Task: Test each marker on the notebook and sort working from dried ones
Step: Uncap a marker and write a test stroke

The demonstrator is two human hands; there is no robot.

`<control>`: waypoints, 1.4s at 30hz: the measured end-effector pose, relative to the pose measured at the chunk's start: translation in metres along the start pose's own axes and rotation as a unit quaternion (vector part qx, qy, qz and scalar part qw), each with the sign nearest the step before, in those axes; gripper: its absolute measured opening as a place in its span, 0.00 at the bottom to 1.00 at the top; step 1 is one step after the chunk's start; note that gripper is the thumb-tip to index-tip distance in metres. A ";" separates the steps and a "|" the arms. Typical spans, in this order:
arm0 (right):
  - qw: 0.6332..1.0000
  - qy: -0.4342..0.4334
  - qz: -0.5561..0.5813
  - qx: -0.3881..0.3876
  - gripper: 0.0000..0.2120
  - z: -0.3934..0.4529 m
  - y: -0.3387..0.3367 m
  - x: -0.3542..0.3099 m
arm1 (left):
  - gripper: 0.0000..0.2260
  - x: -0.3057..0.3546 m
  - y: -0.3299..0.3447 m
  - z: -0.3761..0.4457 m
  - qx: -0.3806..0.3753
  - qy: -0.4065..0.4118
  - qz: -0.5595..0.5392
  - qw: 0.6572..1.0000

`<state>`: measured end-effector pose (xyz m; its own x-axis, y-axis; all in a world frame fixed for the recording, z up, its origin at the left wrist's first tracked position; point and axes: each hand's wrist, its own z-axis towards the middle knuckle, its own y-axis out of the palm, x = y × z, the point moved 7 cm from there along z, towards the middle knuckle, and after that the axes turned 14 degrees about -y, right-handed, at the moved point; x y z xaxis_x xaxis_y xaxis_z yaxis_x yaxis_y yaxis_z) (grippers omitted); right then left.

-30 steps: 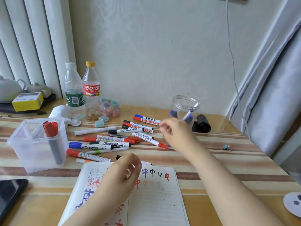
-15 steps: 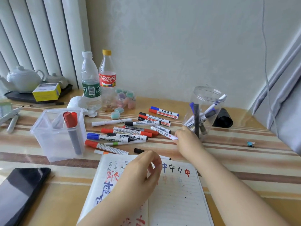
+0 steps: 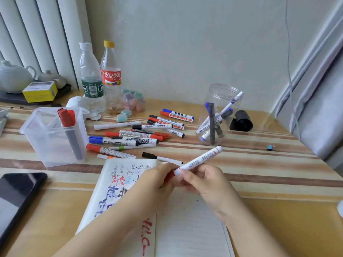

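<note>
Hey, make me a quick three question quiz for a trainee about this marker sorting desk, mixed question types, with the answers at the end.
1. True or false: both hands hold the white marker over the notebook.
2. Which hand grips its red cap end? A) left hand B) right hand
3. Fill in: the square tub holds a marker with a ___ cap, while the round jar holds several.

Key: 1 true; 2 A; 3 red.
</note>
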<state>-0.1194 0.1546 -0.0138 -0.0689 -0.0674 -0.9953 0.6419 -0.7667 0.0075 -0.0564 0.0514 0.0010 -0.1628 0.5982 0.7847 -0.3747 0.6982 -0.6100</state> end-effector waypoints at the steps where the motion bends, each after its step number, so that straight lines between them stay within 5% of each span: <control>1: 0.996 -0.010 -0.093 0.005 0.06 -0.002 -0.006 0.003 | 0.07 -0.001 -0.003 0.002 0.018 0.009 0.030 0.999; 3: 0.930 -0.124 -0.345 0.037 0.12 -0.005 -0.020 -0.010 | 0.05 -0.004 -0.006 0.005 0.028 0.025 0.072 0.997; 5: 0.780 -0.344 -0.520 0.048 0.11 -0.016 -0.014 -0.041 | 0.07 -0.005 -0.004 0.006 0.010 0.048 0.111 0.993; 7: 0.668 -0.458 -0.585 -0.024 0.10 -0.022 0.006 -0.044 | 0.11 0.000 0.001 0.003 -0.020 0.088 0.122 0.989; 9: 0.639 -0.463 -0.610 -0.074 0.18 -0.018 0.014 -0.031 | 0.14 0.005 0.008 -0.001 -0.063 0.120 0.113 0.984; 15: 0.601 -0.422 -0.674 -0.084 0.21 -0.016 0.023 -0.008 | 0.17 0.001 0.009 -0.004 0.002 0.135 0.305 0.943; 26: 0.642 -0.376 -0.656 -0.125 0.23 -0.025 0.024 -0.023 | 0.32 -0.001 0.005 -0.008 -0.071 0.138 0.218 0.964; 37: 0.640 -0.404 -0.648 -0.080 0.14 -0.018 0.027 -0.018 | 0.26 0.001 0.011 -0.010 -0.088 0.131 0.169 0.973; 42: 0.696 -0.387 -0.602 -0.062 0.24 -0.017 0.021 -0.023 | 0.07 0.004 0.010 -0.013 -0.089 0.116 0.124 0.981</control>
<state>-0.0915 0.1509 0.0076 -0.9735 0.2154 0.0768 -0.1786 -0.5064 -0.8436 -0.0493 0.0662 -0.0033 -0.0083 0.8175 0.5759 -0.1815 0.5651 -0.8048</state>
